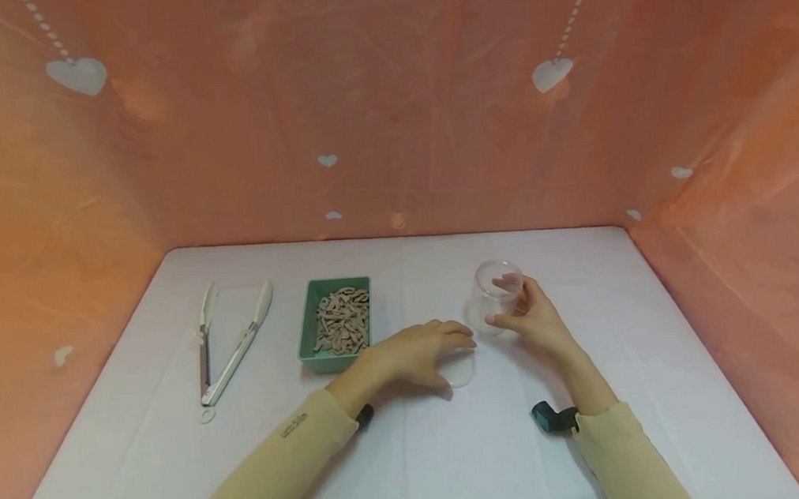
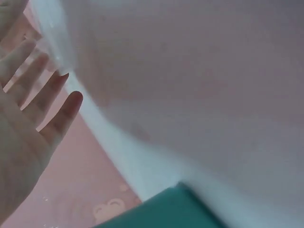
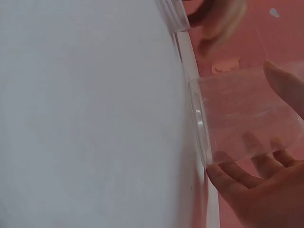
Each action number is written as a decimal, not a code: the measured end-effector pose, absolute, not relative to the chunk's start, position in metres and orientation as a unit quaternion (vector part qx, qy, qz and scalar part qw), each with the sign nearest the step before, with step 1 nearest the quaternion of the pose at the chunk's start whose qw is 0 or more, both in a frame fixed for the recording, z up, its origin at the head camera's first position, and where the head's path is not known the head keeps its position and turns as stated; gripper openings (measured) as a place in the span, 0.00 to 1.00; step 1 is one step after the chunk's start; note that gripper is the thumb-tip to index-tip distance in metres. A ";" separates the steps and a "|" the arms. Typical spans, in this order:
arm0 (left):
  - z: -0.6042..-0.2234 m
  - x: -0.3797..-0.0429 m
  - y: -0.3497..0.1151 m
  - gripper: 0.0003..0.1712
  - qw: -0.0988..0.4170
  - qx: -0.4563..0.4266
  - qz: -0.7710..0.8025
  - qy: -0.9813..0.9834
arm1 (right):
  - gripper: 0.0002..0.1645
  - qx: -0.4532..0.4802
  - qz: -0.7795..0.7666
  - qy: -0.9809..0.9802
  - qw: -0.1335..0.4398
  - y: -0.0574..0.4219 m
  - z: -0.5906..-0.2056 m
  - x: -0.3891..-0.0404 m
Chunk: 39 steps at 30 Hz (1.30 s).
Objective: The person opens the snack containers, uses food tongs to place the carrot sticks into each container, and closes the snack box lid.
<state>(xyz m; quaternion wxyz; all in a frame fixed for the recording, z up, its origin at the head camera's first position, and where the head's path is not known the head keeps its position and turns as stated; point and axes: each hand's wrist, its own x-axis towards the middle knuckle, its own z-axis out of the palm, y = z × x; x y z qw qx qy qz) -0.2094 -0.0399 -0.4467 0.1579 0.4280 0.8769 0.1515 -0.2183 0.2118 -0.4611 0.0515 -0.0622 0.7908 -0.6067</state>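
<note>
A clear plastic jar (image 1: 491, 298) stands upright on the table, its top rim uncovered. My right hand (image 1: 538, 320) holds it from the right, thumb in front and fingers behind; the right wrist view shows the fingers along the wall of the jar (image 3: 237, 114). To the left of the jar, a round clear lid (image 1: 462, 372) lies on the table, partly hidden under my left hand (image 1: 419, 355). The fingers of that left hand (image 2: 23, 128) are spread and fairly straight. Whether they touch the lid (image 3: 172, 14) I cannot tell.
A green tray (image 1: 324, 363) full of small brown pieces (image 1: 344, 319) sits just behind my left forearm. Farther left lie spread tongs (image 1: 227, 367) with pale tips. The white table (image 1: 461, 466) is enclosed by orange curtain walls (image 1: 387, 108).
</note>
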 end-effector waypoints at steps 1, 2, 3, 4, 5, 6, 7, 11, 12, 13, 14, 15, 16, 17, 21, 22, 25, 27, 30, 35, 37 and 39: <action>-0.444 -0.208 -0.041 0.43 0.154 0.426 0.158 0.878 | 0.48 -0.068 -0.603 0.793 0.052 0.211 -0.462 -0.220; -0.442 -0.207 -0.042 0.41 0.147 0.426 0.165 0.877 | 0.48 -0.074 -0.601 0.794 0.052 0.209 -0.462 -0.221; -0.438 -0.206 -0.044 0.40 0.139 0.425 0.174 0.877 | 0.48 -0.079 -0.599 0.795 0.053 0.207 -0.462 -0.222; -0.434 -0.204 -0.046 0.37 0.130 0.424 0.186 0.877 | 0.48 -0.085 -0.596 0.796 0.055 0.205 -0.462 -0.224; -0.428 -0.202 -0.049 0.35 0.116 0.424 0.198 0.876 | 0.48 -0.089 -0.593 0.798 0.056 0.203 -0.462 -0.225; -0.424 -0.201 -0.053 0.33 0.101 0.424 0.213 0.874 | 0.48 -0.092 -0.591 0.800 0.057 0.200 -0.462 -0.227; -0.419 -0.200 -0.058 0.31 0.086 0.424 0.229 0.872 | 0.48 -0.093 -0.588 0.801 0.058 0.198 -0.461 -0.229; -0.401 -0.196 -0.084 0.25 0.033 0.402 0.280 0.871 | 0.48 -0.099 -0.583 0.804 0.062 0.190 -0.460 -0.234; -0.399 -0.196 -0.092 0.24 0.019 0.394 0.290 0.872 | 0.48 -0.099 -0.583 0.804 0.063 0.188 -0.461 -0.235; -0.397 -0.196 -0.100 0.23 0.007 0.386 0.300 0.873 | 0.48 -0.100 -0.583 0.804 0.063 0.187 -0.461 -0.236; -0.396 -0.196 -0.109 0.22 -0.006 0.377 0.310 0.873 | 0.47 -0.102 -0.583 0.804 0.065 0.186 -0.461 -0.236; -0.395 -0.197 -0.118 0.22 -0.021 0.371 0.322 0.871 | 0.47 -0.104 -0.582 0.803 0.067 0.185 -0.462 -0.237; -0.396 -0.198 -0.128 0.21 -0.035 0.364 0.333 0.869 | 0.47 -0.104 -0.582 0.803 0.068 0.184 -0.462 -0.237; -0.396 -0.199 -0.137 0.21 -0.050 0.357 0.347 0.866 | 0.47 -0.106 -0.583 0.803 0.070 0.182 -0.462 -0.237; -0.399 -0.204 -0.177 0.19 -0.105 0.325 0.389 0.856 | 0.46 -0.112 -0.577 0.805 0.075 0.178 -0.462 -0.236; -0.401 -0.205 -0.187 0.19 -0.120 0.313 0.391 0.857 | 0.46 -0.112 -0.576 0.806 0.076 0.177 -0.462 -0.236; -0.408 -0.206 -0.218 0.18 -0.155 0.268 0.385 0.870 | 0.46 -0.117 -0.571 0.808 0.081 0.175 -0.462 -0.236; -0.413 -0.205 -0.239 0.17 -0.162 0.234 0.377 0.881 | 0.46 -0.122 -0.566 0.811 0.085 0.174 -0.461 -0.236; -0.421 -0.199 -0.268 0.17 -0.148 0.191 0.361 0.900 | 0.47 -0.128 -0.550 0.820 0.090 0.173 -0.459 -0.235; -0.431 -0.185 -0.310 0.19 -0.127 0.155 0.331 0.922 | 0.50 -0.140 -0.522 0.836 0.098 0.173 -0.455 -0.234; -0.435 -0.179 -0.324 0.21 -0.128 0.143 0.325 0.926 | 0.52 -0.147 -0.520 0.836 0.099 0.172 -0.453 -0.234; -0.439 -0.173 -0.337 0.23 -0.132 0.129 0.320 0.929 | 0.53 -0.155 -0.522 0.833 0.095 0.171 -0.453 -0.234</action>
